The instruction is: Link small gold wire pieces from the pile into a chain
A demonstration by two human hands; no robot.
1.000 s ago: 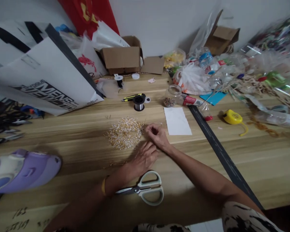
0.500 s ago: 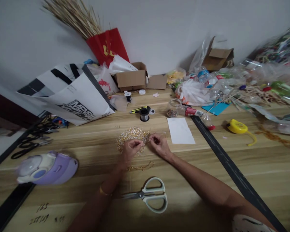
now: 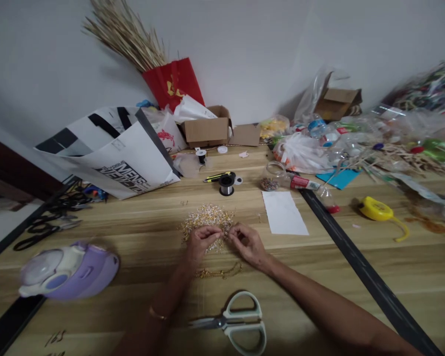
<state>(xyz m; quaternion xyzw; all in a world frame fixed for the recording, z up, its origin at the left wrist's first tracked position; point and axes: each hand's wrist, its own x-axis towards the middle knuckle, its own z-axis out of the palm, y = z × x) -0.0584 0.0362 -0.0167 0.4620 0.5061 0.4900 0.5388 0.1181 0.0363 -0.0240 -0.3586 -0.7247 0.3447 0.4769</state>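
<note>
At table centre, head view: my left hand (image 3: 199, 241) and right hand (image 3: 248, 242) meet at the near edge of the bead pile (image 3: 207, 222), a loose gold/silver heap on the wooden table (image 3: 133, 217). Both hands curled, thumb + forefinger tips pinched together; whatever sits between them is too small to resolve, so I can't tell if either actually has a piece. Left fingertips touch the pile at its 6 o'clock; right fingertips just beside it at approx. 4 o'clock.

Handling, est.: pieces look tiny, very light, hard, prob. slippery; they'd scatter if swept. Take one at a time w/ fingertip pinch, not a palm grab. Gold chain (image 3: 218, 272) lies at 6 o'clock from my hands, near, apart from the pile; looks limp, best lifted at one end.

Surroundings: scissors (image 3: 237, 324) further toward 6 o'clock, closed, untouched. Wire spool (image 3: 226, 185) at 12 o'clock beyond the pile; white paper (image 3: 284, 212) at 2 o'clock; purple container (image 3: 68, 269) at 9 o'clock, well apart.

Hard to make out: pile shows as glitter only, no single piece shape or holes readable. Purple container blurred. Scissor handle cut off by bottom edge. Right-side clutter smeared; my forearms leave frame below.
</note>
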